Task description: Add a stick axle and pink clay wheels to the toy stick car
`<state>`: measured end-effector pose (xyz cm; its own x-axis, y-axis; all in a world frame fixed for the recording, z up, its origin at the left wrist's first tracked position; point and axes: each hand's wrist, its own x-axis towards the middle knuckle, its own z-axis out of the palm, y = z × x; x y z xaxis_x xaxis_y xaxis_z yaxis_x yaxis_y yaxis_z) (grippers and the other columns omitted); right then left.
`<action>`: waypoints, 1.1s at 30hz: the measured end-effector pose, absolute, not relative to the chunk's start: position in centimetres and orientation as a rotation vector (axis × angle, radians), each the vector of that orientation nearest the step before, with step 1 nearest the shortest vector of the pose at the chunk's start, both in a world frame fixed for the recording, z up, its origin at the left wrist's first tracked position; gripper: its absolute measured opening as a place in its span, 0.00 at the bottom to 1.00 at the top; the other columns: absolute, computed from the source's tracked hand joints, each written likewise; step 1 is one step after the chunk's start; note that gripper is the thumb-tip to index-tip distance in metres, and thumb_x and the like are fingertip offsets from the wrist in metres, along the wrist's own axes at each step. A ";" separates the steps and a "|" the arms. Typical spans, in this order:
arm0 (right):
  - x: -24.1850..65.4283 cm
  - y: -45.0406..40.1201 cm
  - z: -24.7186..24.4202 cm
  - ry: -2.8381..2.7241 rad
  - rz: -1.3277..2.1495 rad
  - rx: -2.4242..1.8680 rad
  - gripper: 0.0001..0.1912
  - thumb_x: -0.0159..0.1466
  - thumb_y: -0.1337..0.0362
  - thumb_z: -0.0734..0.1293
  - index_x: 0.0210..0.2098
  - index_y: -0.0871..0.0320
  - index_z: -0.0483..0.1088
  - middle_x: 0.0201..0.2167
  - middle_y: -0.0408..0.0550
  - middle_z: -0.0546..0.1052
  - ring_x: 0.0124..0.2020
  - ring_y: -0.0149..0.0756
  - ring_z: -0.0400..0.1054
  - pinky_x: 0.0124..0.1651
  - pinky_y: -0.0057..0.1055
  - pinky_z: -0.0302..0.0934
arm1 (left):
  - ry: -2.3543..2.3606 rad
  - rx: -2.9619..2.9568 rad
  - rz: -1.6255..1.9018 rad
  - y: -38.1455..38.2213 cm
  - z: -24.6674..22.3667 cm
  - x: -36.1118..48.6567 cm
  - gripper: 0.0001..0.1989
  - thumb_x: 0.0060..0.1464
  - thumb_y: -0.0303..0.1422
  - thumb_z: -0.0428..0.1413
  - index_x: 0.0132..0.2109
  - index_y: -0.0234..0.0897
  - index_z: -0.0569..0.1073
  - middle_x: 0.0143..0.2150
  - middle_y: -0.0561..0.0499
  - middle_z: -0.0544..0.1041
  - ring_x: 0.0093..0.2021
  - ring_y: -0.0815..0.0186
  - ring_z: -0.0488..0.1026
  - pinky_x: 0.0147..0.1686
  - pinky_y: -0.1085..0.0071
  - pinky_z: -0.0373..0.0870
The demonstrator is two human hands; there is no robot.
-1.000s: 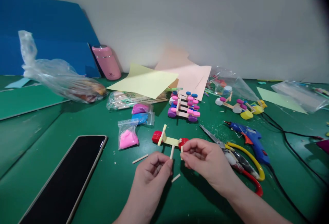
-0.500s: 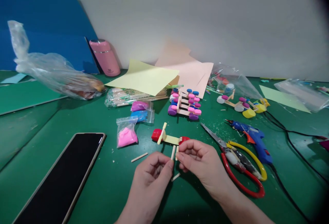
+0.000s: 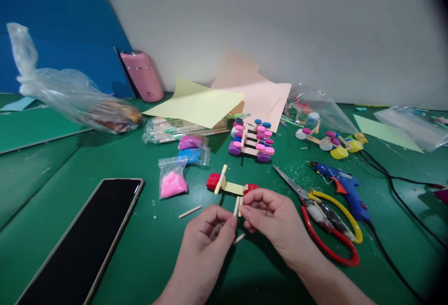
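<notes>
Pinching a short pale stick (image 3: 236, 206) between thumb and fingers, the person's left hand (image 3: 206, 244) is closed narrow, just on the near side of the small red-wheeled model (image 3: 234, 187). The right hand (image 3: 275, 216) is also closed narrow, holding a second stick (image 3: 240, 209) close beside the first; whether the two touch, I can't tell from here. Its fingers partly cover the model's right wheel. The model sits on the green table (image 3: 147, 258), a pale strip between its wheels and a small bar slanting up by the left one.

A phone (image 3: 84, 239) with a dark screen lies nearer than the model and well to its left. Just under the hands, on the near side of the model, is a loose stick (image 3: 239, 238); another loose stick (image 3: 190, 211) lies to the model's near left. To its right are open scissors (image 3: 315, 216) with one red and one yellow handle, and past them a blue glue gun (image 3: 345, 190).

Left of the model is a bag of pink clay (image 3: 173, 184), with blue clay (image 3: 190, 156) and purple clay (image 3: 190, 142) bagged beyond it. Behind the model stands a row of small wheeled models (image 3: 251, 142). Farther back are a yellow sheet (image 3: 196, 102), pink sheets (image 3: 259, 95) and, to the far left, a pink bottle (image 3: 143, 76).
</notes>
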<state>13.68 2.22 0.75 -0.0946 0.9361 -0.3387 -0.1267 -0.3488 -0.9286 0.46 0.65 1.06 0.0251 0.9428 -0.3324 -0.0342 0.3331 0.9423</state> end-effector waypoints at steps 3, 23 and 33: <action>13.7 2.2 0.7 -0.963 1.588 -1.313 0.09 0.48 0.64 0.72 0.27 0.61 0.69 0.20 0.38 0.71 0.19 0.23 0.66 0.23 0.20 0.61 | 1.307 0.935 0.958 0.6 1.0 0.4 0.07 0.43 0.31 0.56 0.20 0.35 0.69 0.17 0.56 0.67 0.19 0.73 0.59 0.19 0.79 0.55; 13.7 2.2 0.5 -0.985 1.594 -1.299 0.09 0.50 0.64 0.71 0.27 0.61 0.69 0.19 0.38 0.70 0.19 0.22 0.64 0.23 0.19 0.60 | 1.261 0.917 0.935 0.7 0.7 0.3 0.07 0.46 0.30 0.55 0.22 0.34 0.69 0.17 0.58 0.66 0.19 0.75 0.58 0.20 0.79 0.54; 13.9 2.2 0.8 -1.168 1.532 -1.308 0.09 0.55 0.61 0.66 0.25 0.62 0.69 0.20 0.39 0.69 0.17 0.19 0.55 0.19 0.18 0.50 | 1.284 0.951 0.927 0.8 0.5 0.2 0.09 0.46 0.33 0.55 0.22 0.34 0.68 0.18 0.57 0.65 0.20 0.74 0.58 0.19 0.79 0.53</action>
